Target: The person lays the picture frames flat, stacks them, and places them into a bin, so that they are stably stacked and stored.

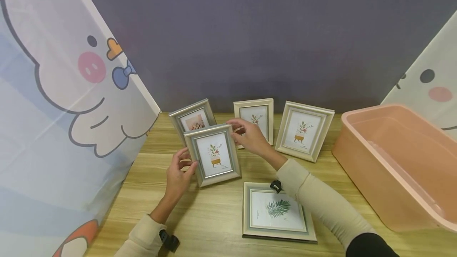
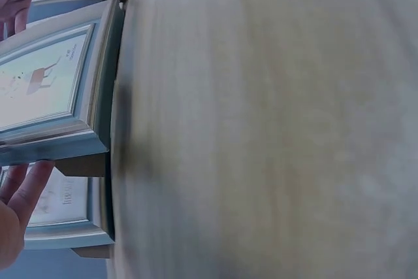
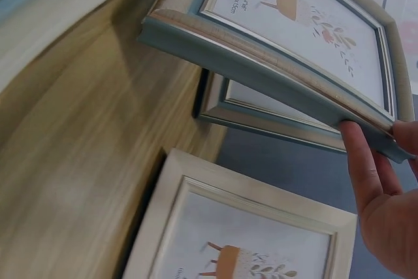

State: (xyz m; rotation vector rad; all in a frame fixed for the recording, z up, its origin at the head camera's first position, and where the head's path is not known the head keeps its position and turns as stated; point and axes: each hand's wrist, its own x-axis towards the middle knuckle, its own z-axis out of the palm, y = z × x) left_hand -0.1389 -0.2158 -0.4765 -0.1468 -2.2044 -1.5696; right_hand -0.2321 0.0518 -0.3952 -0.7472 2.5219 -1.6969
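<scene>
A silver-edged picture frame [image 1: 213, 154] with a potted-plant print stands tilted back on the table, in front of another frame. My left hand [image 1: 180, 171] holds its left side, thumb toward the front edge. At the upper right corner my right hand [image 1: 251, 136] grips the same frame; the right wrist view shows the thumb and fingers of that hand [image 3: 385, 200] on its edge. In the left wrist view the fingers of the left hand [image 2: 26, 191] touch the frame's side [image 2: 65, 145], and a brown support shows behind it.
Behind stand a grey frame with a flower photo [image 1: 194, 121], a cream frame [image 1: 271, 122] and another cream frame [image 1: 315, 150]. A larger frame with a green leaf print [image 1: 278, 211] lies flat near the right forearm. A pink plastic bin [image 1: 371, 162] sits at the right.
</scene>
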